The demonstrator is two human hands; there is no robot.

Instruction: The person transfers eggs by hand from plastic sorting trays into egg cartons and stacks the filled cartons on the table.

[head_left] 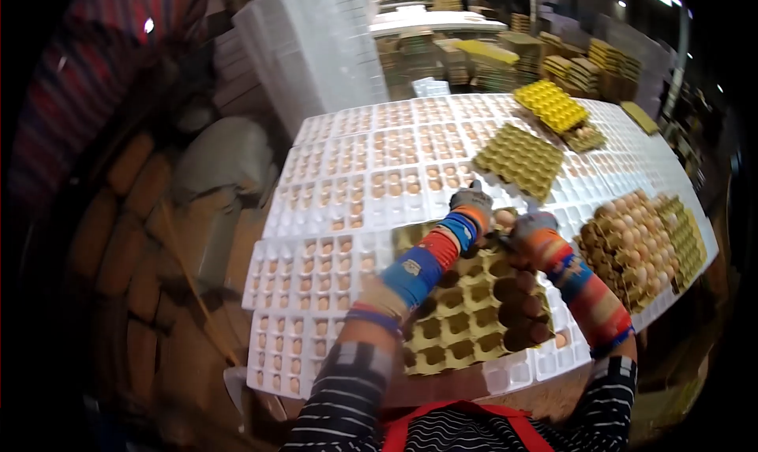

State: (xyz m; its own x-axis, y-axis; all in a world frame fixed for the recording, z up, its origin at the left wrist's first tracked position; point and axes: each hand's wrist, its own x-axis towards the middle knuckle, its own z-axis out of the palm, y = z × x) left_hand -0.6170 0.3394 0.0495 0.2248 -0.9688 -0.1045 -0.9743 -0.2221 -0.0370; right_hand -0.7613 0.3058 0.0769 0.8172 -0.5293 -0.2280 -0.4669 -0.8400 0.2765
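Observation:
A moulded-pulp egg tray [454, 326] lies in front of me on the white trays, mostly bare cups with a row of eggs [525, 302] along its right side. My left hand [469, 202], in a grey glove and colourful sleeve, reaches past the tray's far edge over the white plastic tray [387, 207]; its fingers are largely hidden. My right hand [530, 228], gloved too, is bent at the tray's far right, its fingers closed about an egg [504, 217]. The hands are close together but apart.
White trays with rows of eggs cover the table. A stack of egg trays [628, 243] full of eggs stands on the right. Beyond my hands lie a pulp tray [521, 160] and a yellow tray [550, 106]. Sacks [225, 160] sit at left; stacked trays fill the background.

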